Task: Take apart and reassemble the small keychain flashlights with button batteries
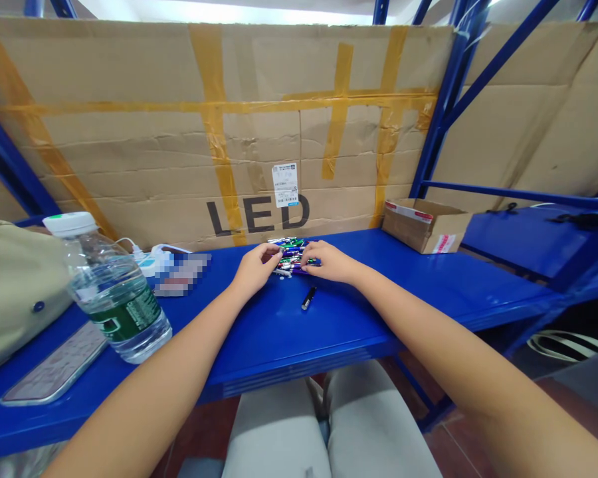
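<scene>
A heap of slim, shiny pen-like pieces (293,253) in blue, green, red and silver lies near the back of the blue table (274,332). My left hand (256,267) is at the heap's left side, thumb and forefinger drawn together at its edge. At the right side my right hand (331,261) has its fingers curled in against the pieces. What either hand grips is too small and hidden to make out. A short black cylinder with a silvery end (309,298) lies apart, nearer to me. A few small whitish bits (282,273) lie at the heap's front.
On the left stand a water bottle (122,299) and a pale bag (14,285), with a phone-like flat slab (54,365) beside them. Behind are a white power strip (154,261) and a large cardboard panel (154,153). An open carton (418,229) sits back right, near blue rack posts (438,113).
</scene>
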Demonstrator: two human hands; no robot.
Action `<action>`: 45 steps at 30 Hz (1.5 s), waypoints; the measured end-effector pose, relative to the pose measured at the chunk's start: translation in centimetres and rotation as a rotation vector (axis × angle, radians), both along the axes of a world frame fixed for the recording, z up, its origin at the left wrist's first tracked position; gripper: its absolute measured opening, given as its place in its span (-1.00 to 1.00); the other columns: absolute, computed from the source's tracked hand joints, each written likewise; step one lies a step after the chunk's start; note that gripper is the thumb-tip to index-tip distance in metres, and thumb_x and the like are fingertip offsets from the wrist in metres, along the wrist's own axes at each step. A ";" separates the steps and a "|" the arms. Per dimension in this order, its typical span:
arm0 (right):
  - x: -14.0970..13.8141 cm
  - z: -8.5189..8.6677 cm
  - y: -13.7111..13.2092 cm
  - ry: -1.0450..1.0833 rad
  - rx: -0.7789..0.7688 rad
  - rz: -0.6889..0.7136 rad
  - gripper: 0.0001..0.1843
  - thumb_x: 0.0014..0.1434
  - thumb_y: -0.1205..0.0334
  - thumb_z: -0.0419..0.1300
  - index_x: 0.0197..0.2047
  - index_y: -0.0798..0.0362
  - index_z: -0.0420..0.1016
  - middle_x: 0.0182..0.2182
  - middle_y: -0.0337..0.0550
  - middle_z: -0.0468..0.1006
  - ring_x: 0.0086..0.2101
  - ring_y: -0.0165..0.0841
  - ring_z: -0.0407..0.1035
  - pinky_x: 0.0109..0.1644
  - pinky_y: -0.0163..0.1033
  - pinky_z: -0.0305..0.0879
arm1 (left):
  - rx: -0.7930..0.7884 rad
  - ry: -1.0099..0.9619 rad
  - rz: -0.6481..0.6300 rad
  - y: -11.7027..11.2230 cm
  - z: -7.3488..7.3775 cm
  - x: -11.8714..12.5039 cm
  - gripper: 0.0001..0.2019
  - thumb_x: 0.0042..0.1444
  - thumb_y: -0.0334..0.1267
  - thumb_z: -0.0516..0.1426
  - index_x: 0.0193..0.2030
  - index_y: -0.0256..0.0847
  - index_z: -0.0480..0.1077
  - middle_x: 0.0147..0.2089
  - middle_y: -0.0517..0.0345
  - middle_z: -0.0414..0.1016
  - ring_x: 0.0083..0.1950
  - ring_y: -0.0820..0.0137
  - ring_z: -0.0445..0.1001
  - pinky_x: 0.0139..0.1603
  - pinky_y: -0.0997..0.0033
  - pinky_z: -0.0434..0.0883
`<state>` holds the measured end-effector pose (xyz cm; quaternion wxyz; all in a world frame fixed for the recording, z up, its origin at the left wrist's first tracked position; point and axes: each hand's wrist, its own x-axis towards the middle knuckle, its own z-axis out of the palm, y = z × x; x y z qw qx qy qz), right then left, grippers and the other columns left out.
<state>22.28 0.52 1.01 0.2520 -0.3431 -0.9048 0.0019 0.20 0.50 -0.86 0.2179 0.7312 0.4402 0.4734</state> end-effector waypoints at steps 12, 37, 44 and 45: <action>5.0 -0.5 3.1 -0.062 -0.160 -0.353 -0.81 0.09 0.25 0.25 -0.21 0.04 0.62 -0.14 -0.06 0.54 -0.10 -0.26 0.40 0.08 -0.20 0.25 | 0.011 0.116 -0.018 -0.8 0.8 0.2 -0.78 0.09 -0.14 0.15 -0.18 -0.20 0.46 -0.21 0.10 0.57 -0.19 0.32 0.51 -0.09 0.31 0.44; 4.0 -1.7 5.1 -0.148 -0.249 -0.449 -0.86 0.03 0.17 0.32 -0.31 0.00 0.64 -0.24 -0.14 0.60 -0.21 -0.32 0.45 -0.04 -0.32 0.30 | 0.007 0.181 -0.051 -0.9 0.4 0.9 -0.80 0.09 -0.19 0.14 -0.18 -0.20 0.47 -0.18 0.06 0.58 -0.16 0.27 0.53 -0.09 0.26 0.45; 3.7 -1.4 4.7 -0.166 -0.258 -0.467 -0.87 0.04 0.16 0.33 -0.31 -0.02 0.63 -0.18 -0.13 0.57 -0.19 -0.32 0.44 -0.03 -0.33 0.28 | 0.013 0.175 -0.050 -1.1 0.5 1.0 -0.80 0.08 -0.19 0.15 -0.18 -0.20 0.48 -0.18 0.07 0.58 -0.16 0.26 0.53 -0.09 0.26 0.45; 3.6 -1.3 4.6 -0.164 -0.250 -0.462 -0.87 0.05 0.17 0.32 -0.29 -0.04 0.63 -0.15 -0.13 0.56 -0.17 -0.33 0.43 -0.02 -0.32 0.27 | 0.014 0.180 -0.051 -1.1 0.5 1.0 -0.80 0.08 -0.19 0.15 -0.18 -0.20 0.48 -0.18 0.07 0.58 -0.16 0.27 0.53 -0.08 0.26 0.45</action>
